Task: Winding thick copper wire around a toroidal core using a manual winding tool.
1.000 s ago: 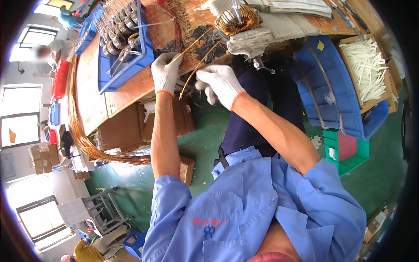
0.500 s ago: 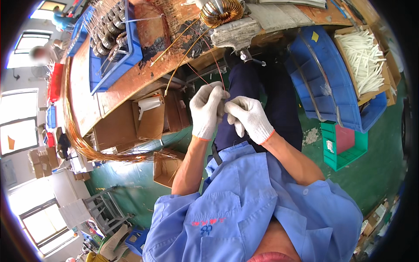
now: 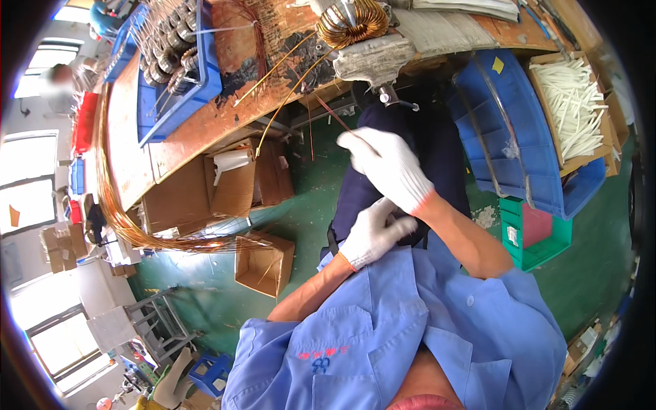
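Observation:
A ring-shaped coil wound with copper wire sits at the bench's front edge on a worn grey block. Thick copper leads and thin reddish wires run from it over the edge. My right hand, in a white glove, is closed at the fingertips where one thin reddish wire meets them. Lower down, close to my lap, is my gloved left hand. Its thumb and fingers are apart and slightly blurred, with nothing visible in them.
A metal clamp handle juts out below the block. On the left, a blue bin holds several small coils, near a long copper wire bundle. Rightward are a blue crate, a box of white tubes and a green bin.
My left hand has dropped from the wires toward my lap. My right hand has moved up and across above it, to the thin wire. One reddish wire now hangs loose.

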The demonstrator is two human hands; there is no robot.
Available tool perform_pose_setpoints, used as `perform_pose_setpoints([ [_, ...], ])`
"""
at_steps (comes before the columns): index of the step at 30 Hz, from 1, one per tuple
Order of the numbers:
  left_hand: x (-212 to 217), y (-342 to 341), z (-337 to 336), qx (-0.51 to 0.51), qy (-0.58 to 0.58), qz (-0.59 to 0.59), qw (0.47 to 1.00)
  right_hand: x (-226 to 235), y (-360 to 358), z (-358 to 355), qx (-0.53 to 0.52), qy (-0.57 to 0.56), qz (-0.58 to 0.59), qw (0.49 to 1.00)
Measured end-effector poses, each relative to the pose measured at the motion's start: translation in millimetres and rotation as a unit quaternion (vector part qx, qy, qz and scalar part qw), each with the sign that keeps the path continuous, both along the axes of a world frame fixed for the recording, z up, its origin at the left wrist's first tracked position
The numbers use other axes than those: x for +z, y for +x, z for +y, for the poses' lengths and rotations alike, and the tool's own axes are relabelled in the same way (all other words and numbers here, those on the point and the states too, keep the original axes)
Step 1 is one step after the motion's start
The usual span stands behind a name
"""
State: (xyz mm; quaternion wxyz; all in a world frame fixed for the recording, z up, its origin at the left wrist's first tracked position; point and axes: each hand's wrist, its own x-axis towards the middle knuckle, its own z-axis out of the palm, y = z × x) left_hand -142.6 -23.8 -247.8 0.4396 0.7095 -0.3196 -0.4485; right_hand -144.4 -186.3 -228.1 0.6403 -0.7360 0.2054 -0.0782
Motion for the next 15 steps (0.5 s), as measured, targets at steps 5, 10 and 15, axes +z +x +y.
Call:
perform_pose_setpoints([
  [5,39.5,48.5,-24.9,0.1,-0.155,0.184,0.965,39.3,-128.0,-21.6,0.076,-0.228,0.054,0.969],
  [10,101.6,64.9,-57.8,0.071,-0.15,0.293,0.942,73.2,-170.7,-13.7,-0.071,-0.08,0.06,0.992],
  [15,173.4,100.5,-63.0,-0.056,-0.047,-0.136,0.988,93.5,-149.8,-21.1,-0.169,-0.102,0.025,0.98],
])
